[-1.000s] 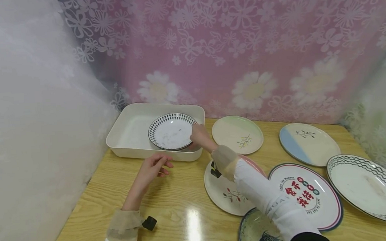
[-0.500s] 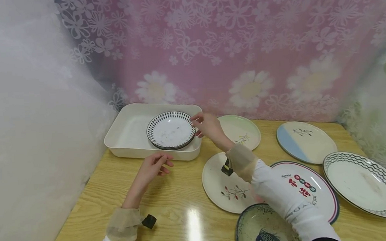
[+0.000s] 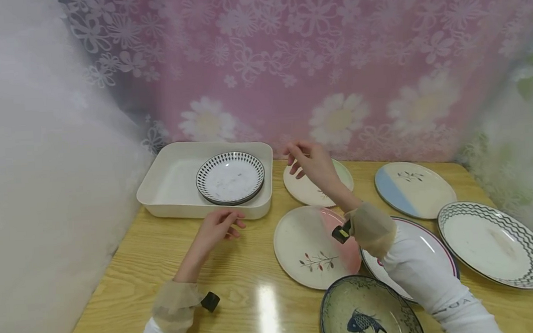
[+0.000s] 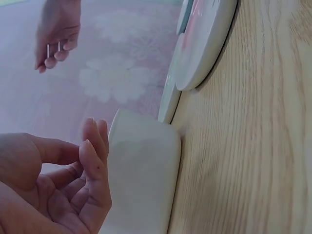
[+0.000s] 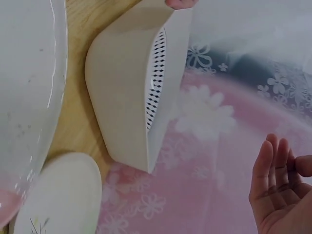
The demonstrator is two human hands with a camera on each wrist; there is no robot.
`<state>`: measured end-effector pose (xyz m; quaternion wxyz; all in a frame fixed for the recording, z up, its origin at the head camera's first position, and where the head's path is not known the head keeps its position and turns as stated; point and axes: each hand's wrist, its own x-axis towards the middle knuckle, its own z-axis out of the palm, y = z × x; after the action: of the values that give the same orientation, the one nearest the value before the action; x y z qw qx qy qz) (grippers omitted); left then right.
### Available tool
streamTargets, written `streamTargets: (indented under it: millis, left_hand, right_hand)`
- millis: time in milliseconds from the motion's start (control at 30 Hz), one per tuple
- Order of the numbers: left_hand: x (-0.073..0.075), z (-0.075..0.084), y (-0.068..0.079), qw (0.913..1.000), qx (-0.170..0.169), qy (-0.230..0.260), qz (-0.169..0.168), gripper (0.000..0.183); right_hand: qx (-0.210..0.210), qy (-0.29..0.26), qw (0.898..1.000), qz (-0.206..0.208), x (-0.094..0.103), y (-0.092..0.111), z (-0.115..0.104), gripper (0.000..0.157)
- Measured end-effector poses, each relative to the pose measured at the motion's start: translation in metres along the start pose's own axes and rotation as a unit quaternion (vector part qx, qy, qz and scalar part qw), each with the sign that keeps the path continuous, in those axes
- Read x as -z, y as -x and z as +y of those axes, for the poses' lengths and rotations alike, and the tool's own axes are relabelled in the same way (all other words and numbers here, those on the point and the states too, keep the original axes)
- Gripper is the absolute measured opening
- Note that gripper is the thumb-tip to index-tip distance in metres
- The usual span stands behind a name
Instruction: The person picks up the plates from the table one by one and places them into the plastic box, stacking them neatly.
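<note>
In the head view my right hand (image 3: 312,163) hangs in the air over the green-and-cream plate (image 3: 345,176), fingers loosely bent and holding nothing. My left hand (image 3: 216,230) hovers by the front wall of a white rectangular bin (image 3: 165,210), its fingers relaxed; the left wrist view shows nothing between thumb and fingers (image 4: 95,168). Inside the bin, toward its right side, lies a white plate with a black diamond-patterned rim (image 3: 231,178), stacked on another dark-edged dish. Below my right forearm is a pink-and-cream plate (image 3: 298,245) with a red-leaf sprig.
A fish-patterned bowl (image 3: 359,302) stands at the front. The red-lettered plate (image 3: 426,243) is partly hidden by my right sleeve. Farther right lie a blue-and-cream plate (image 3: 421,191) and an oval wavy-rimmed dish (image 3: 483,240). A pink floral curtain (image 3: 262,76) hangs behind the wooden table (image 3: 132,274).
My right hand has let go of the diamond-rimmed plate, which stays in the bin, and has moved up and right over the green-and-cream plate. My left hand has barely moved.
</note>
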<state>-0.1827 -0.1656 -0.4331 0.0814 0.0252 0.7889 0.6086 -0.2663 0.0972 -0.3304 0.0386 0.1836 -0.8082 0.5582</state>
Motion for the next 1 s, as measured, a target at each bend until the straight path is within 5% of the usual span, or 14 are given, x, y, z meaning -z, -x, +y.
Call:
streamTargets:
  millis: [533, 767, 1000]
  left_hand:
    - [-0.034, 0.003, -0.023, 0.9930, -0.019, -0.109, -0.043, 0.021]
    - [-0.056, -0.003, -0.030, 0.9727, -0.027, -0.218, -0.075, 0.018]
    - [-0.071, -0.001, -0.035, 0.9599, -0.005, -0.264, -0.093, 0.022]
  right_hand:
    - [0.021, -0.013, 0.999, 0.030, 0.067, 0.058, -0.007, 0.038]
    - [0.002, 0.036, 0.999, 0.024, 0.082, 0.079, 0.009, 0.037]
    - [-0.025, 0.060, 0.998, 0.015, 0.092, 0.098, 0.024, 0.039]
